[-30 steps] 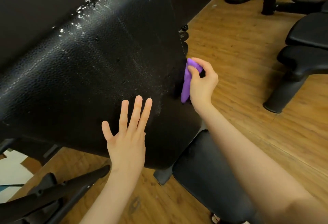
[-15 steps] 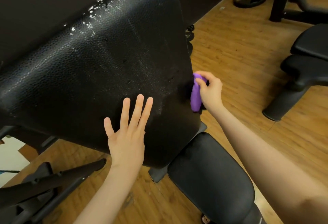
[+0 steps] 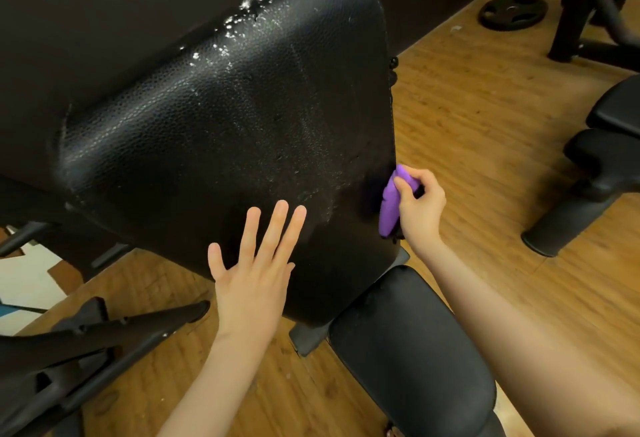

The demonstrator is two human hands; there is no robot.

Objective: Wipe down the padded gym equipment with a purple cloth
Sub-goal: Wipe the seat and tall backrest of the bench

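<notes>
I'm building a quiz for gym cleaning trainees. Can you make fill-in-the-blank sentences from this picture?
1. The right hand grips a cloth whose colour is ____.
2. The left hand lies flat on the black back pad with its fingers ____.
3. The cloth is at the pad's ____ edge.
4. The weight plate lies on the ____.

Missing words: purple; spread; right; floor

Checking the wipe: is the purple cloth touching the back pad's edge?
Touching. The head view shows the purple cloth, gripped in the right hand, pressed against the back pad at its right edge, no gap visible.
</notes>
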